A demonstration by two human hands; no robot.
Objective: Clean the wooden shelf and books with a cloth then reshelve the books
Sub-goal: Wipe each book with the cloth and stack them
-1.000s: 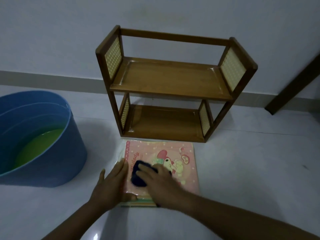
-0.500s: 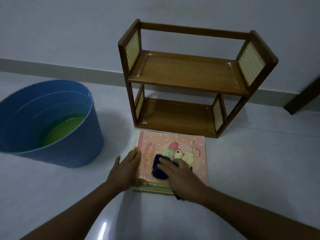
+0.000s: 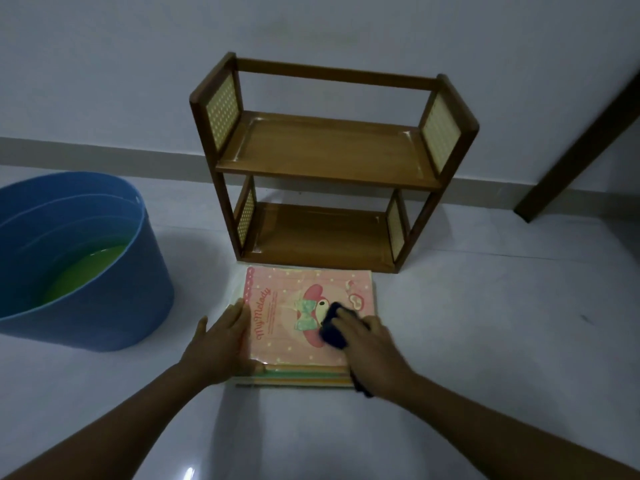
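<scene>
A small two-tier wooden shelf [image 3: 332, 157] stands on the floor against the wall, with both tiers bare. In front of it lies a flat stack of books [image 3: 287, 327], a pink cartoon cover on top. My left hand [image 3: 221, 344] rests flat on the stack's left edge. My right hand [image 3: 370, 351] presses a dark blue cloth [image 3: 334, 327] onto the right part of the pink cover. Most of the cloth is hidden under my fingers.
A blue bucket [image 3: 114, 299] with green liquid stands on the floor to the left of the books. A dark wooden bar [image 3: 581, 140] leans against the wall at the right. The floor is pale glossy tile.
My right hand has slid the cloth from the left part of the pink cover to its right part. My left hand stays on the stack's left edge. The camera view has shifted.
</scene>
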